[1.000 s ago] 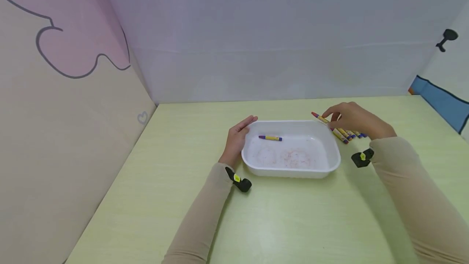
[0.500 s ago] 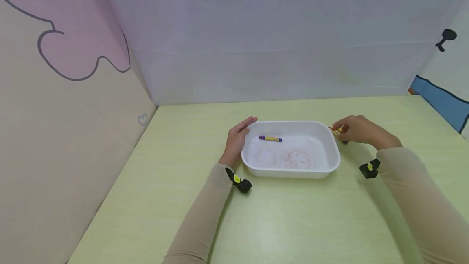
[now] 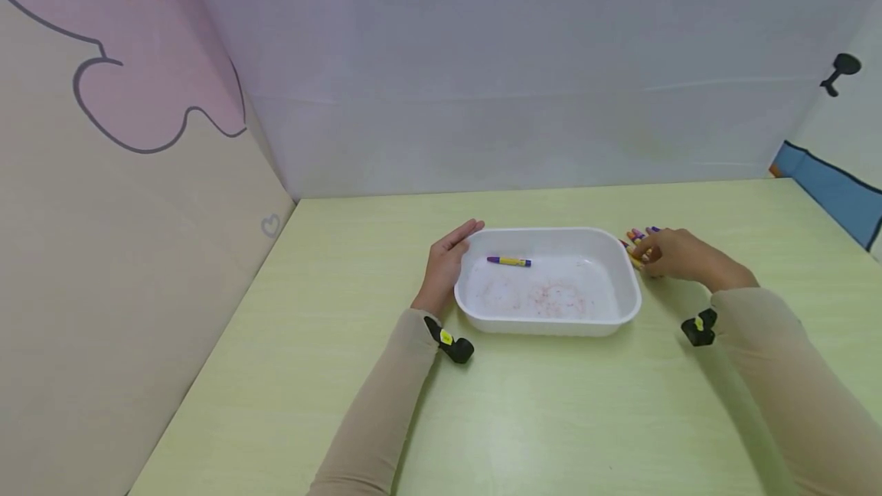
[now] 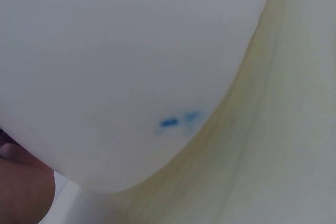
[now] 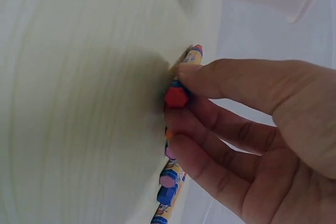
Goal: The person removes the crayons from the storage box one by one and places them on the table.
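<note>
Beside the right end of the white plastic tray (image 3: 547, 326), my right hand (image 3: 692, 260) is at a small bunch of crayons (image 3: 637, 236) on the table. In the right wrist view its thumb and fingers pinch a red crayon (image 5: 176, 97) with a yellow wrapper. More crayons, with pink and blue ends (image 5: 167, 187), lie alongside under the fingers, partly hidden. My left hand (image 3: 441, 270) holds the tray's left end, thumb at the rim and fingers along the outside. A purple crayon (image 3: 510, 261) in a yellow wrapper lies inside the tray.
The pale green table (image 3: 551, 419) meets a light cloth backdrop (image 3: 524, 113) at the back. A printed panel (image 3: 179, 251) stands along the left side. The tray's floor carries reddish smudges, and blue marks (image 4: 176, 121) show on its outer wall.
My right hand has moved right and nearer to me from the tray's far right corner. The crayon that jutted out there is now in with the bunch. The left hand stays at the tray.
</note>
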Demonstrator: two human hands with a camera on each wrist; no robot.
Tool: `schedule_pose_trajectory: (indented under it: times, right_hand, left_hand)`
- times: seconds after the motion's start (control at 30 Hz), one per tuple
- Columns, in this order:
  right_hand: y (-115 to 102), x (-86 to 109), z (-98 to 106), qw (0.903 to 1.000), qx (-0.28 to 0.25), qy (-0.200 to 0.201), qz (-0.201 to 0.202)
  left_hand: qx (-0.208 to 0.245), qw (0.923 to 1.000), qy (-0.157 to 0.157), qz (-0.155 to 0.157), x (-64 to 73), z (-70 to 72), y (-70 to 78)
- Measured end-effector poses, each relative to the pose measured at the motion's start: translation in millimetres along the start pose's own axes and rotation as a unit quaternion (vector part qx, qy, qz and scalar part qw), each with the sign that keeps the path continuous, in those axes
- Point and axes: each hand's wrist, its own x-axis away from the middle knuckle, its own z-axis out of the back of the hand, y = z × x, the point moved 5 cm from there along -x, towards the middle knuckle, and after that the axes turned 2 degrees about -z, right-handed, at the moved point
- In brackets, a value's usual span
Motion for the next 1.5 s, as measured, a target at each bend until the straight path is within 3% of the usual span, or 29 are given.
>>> schedule_pose_trajectory:
  times: [0.07,0.3,0.73,1.2,1.5]
  right_hand:
    - [0,0.6,0,1.0000,0.006,0.003,0.005]
    - [-1,1.9,0,0.9999,0.009,0.008,0.007]
    - [-11,-1.7,12,0.9997,0.005,0.023,0.007]
    - [-47,-7.3,41,0.9991,-0.013,0.038,0.011]
    - [-77,-19.7,47,0.9983,-0.028,0.039,0.034]
  left_hand:
    - [0.002,1.0000,0.000,0.000,0.2,-0.1,0.2]
    - [0.007,0.9999,0.006,-0.007,-17.3,6.7,-22.2]
    - [0.017,0.9996,0.018,-0.015,-18.0,5.1,-21.9]
    - [0.015,0.9998,0.011,-0.005,-16.8,4.2,-20.9]
    - [0.010,0.9998,0.016,-0.005,-17.7,4.9,-22.2]
